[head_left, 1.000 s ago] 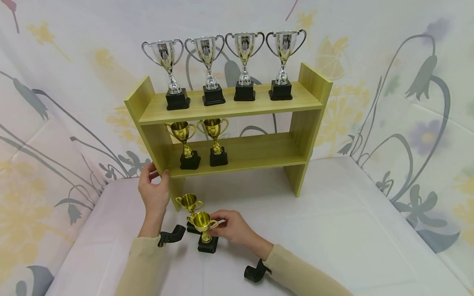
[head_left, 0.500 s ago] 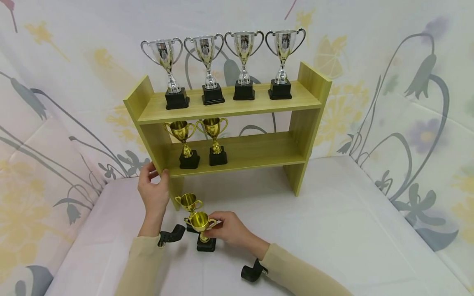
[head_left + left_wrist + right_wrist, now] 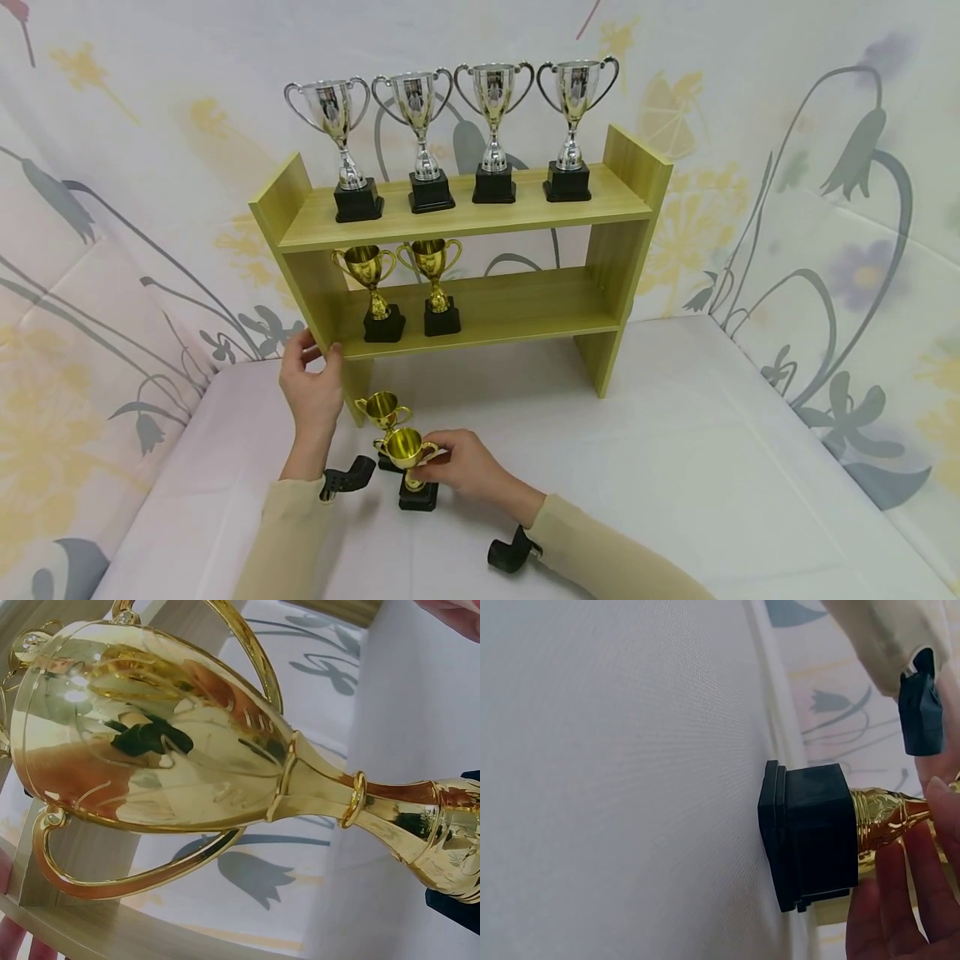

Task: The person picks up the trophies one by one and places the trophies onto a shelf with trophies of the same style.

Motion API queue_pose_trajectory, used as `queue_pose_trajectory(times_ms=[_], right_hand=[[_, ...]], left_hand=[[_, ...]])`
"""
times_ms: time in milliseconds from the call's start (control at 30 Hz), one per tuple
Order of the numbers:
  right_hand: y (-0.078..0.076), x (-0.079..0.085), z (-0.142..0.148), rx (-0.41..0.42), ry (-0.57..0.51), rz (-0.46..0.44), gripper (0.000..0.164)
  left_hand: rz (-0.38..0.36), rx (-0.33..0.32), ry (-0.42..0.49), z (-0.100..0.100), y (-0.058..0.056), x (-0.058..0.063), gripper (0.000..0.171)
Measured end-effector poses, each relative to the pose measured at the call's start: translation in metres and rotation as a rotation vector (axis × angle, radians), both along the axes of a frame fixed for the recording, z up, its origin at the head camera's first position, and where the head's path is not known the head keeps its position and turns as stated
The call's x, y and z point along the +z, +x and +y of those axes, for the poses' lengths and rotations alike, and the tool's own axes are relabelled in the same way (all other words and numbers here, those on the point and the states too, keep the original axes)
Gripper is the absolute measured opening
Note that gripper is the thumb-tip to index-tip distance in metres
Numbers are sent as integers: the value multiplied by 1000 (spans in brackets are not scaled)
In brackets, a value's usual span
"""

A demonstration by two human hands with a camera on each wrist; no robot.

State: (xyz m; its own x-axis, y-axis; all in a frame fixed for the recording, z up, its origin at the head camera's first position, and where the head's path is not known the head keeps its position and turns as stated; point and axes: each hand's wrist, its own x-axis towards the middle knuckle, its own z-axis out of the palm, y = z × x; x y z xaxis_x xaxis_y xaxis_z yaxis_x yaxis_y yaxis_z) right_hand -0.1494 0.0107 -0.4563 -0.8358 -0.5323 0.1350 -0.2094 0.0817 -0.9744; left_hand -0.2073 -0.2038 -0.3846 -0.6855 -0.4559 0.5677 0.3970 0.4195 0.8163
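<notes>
My right hand (image 3: 468, 467) pinches the stem of a small gold trophy cup (image 3: 405, 448) with two handles and a black base. In the right wrist view, that trophy's black base (image 3: 817, 832) is close over the white surface, and fingers curl by its gold stem. Just behind stands another gold trophy (image 3: 381, 408), partly hidden by the first. My left hand (image 3: 311, 392) grips the lower left side of a wooden shelf (image 3: 525, 312), thumb at the front edge. A gold cup (image 3: 150, 750) fills much of the left wrist view.
Two gold trophies (image 3: 435, 267) stand on the left of the middle shelf board. Several silver trophies (image 3: 495, 92) line the top board. A white cloth (image 3: 712, 467) covers the table, with a flower-printed backdrop (image 3: 787, 208) behind and at the sides.
My right hand and the gold trophy shifted slightly left over the first half second, then stayed nearly still. The left hand keeps its grip on the shelf.
</notes>
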Motion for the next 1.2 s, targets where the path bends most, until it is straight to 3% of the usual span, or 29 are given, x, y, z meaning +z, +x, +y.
queue_pose_trajectory(times_ms=[467,1200], right_hand=[[1,-1,0,13,9,6,20],[-4,5,5,-28,17,52,18]], left_hand=[[-4,12,-28,-2,0,-4,30],[5,0,8,1,1,1,28]])
